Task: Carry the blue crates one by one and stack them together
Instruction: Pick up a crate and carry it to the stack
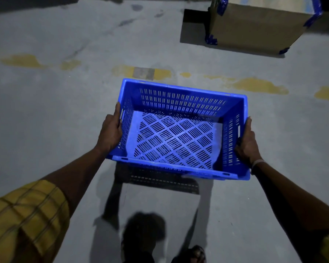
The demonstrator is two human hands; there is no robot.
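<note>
Crate [179, 130] empty, held above floor [46, 111], mid-scene. Left hand [110, 133] gripped left wall; right hand [247, 141] gripped right wall. No stack visible; carry apparently underway, stacking left. Box [254, 29] far right.

1 blue crate [180, 128] was in view, an open-topped rectangular plastic box with slotted walls and a lattice floor of diagonal slotted panels. It was empty and upright, slightly tilted, held clear above the grey floor, its shadow falling below it. A handle slot showed in each short wall, and its long sides ran roughly crosswise.
</note>
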